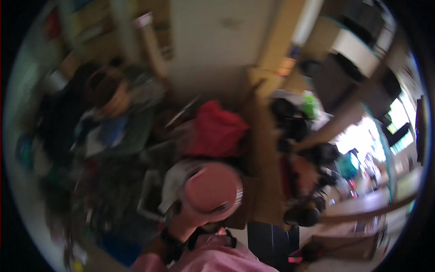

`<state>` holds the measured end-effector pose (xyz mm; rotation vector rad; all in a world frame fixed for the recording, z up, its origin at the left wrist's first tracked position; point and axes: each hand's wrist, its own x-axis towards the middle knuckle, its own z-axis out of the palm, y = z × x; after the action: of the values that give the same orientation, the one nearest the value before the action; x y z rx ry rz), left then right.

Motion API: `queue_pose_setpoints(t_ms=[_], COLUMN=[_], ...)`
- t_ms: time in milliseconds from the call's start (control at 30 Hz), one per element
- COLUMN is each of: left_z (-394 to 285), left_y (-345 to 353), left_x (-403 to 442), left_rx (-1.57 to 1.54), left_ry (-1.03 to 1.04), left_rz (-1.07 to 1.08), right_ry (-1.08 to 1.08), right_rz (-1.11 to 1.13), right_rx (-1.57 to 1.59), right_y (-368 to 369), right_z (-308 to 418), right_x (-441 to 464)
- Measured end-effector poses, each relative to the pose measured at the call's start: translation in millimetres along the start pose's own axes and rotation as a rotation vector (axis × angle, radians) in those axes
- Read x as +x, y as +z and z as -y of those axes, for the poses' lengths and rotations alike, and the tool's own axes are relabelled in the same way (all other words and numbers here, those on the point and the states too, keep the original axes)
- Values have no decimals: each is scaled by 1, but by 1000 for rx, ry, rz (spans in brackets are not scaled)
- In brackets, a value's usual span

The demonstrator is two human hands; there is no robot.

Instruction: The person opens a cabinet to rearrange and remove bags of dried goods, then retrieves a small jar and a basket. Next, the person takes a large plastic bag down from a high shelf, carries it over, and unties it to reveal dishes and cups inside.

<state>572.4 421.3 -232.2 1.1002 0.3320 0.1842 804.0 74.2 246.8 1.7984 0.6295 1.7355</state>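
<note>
My left hand [185,223], with a dark band on the wrist, reaches up from the lower left. It is closed on a round pink container [213,188], whose flat, disc-like top faces me and has dark marks on two sides of its rim. The grasping fingers are mostly hidden behind it. Just behind the container lies a whitish cloth or bag [174,183]. Farther up is a bright red cloth or bag [219,129]. I cannot make out my right hand. Motion blurs the whole picture.
Blurred clutter fills the left, with a brown basket-like object [111,93] on it. A pale door or panel [217,50] stands ahead. On the right are a wooden beam [349,106], a shelf with dark objects, a green item [310,105] and a bright window [362,138].
</note>
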Motion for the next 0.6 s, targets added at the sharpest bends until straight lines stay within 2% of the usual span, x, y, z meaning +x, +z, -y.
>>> queue_pose_setpoints(t_ms=[67,133,267,333,367,400,433,467,533,600], left_z=[-15,-45,-32,-21,-19,-20,-23,-21,-8,-8], left_y=[-10,-18,-59,-69,-64,-57,-50,-47,-42,-27], left_x=[-9,-27,-33,-32,-31,-29,-28,-24,-15,-8], left_rx=[-246,-712,-717,-918,-826,-819,-761,-696,-699,-616], left_ry=[166,6,-4,35,33,-11,-73,-136,-217,-256], left_rz=[-181,-133,-135,-22,-124,-77,-132,-177,0,-75], right_ry=[20,32,57,73,66,52,41,27,254,503], right_rz=[-48,1,324,560,670,759,1019,1007,1048,963], right_rx=[200,455,1082,1380,1508,1610,1883,1998,2347,2454], right_y=[-25,-47,-87,-100,-107,-115,-121,-128,-152,-155], right_z=[64,127,253,310,337,362,389,413,442,447], right_x=[-20,-45,-88,-107,-116,-125,-137,-145,-157,-166])
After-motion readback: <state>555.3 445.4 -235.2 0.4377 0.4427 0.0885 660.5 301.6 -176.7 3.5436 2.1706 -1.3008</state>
